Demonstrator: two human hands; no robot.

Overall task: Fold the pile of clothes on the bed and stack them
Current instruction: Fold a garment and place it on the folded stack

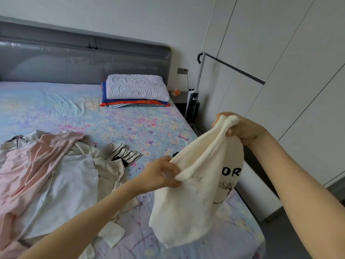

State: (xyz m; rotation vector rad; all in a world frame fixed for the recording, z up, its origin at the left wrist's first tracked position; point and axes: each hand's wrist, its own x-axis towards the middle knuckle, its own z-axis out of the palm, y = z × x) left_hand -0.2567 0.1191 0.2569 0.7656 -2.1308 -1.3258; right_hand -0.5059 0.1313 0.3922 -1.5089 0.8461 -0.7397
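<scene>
- My left grip (pixel 162 173) is pinched on a bunched edge of the cream garment (pixel 186 206). My right grip (pixel 242 130), held higher, is clenched round a twisted corner of the same cloth.
- The garment hangs in the air between the two, above the near right part of the bed (pixel 130 124). A printed panel shows behind the plain cloth.
- The pile of clothes (pixel 61 176) lies unfolded at the left, with a pink piece (pixel 33 157) across it and a striped one (pixel 125 155) at its edge.
- I see no folded stack of clothes yet, only bedding under a pillow (pixel 138 86) by the headboard.
- I judge the step in hand to be opening this garment out to find its shape.
- Both holds are on gathered cloth, so I would slide each grip to a true corner or shoulder seam.
- Then I would draw the two apart, level, until the cloth hangs flat.
- I would lay it on bare sheet to the right of the pile, not on the pile, and smooth it before the first fold.
</scene>
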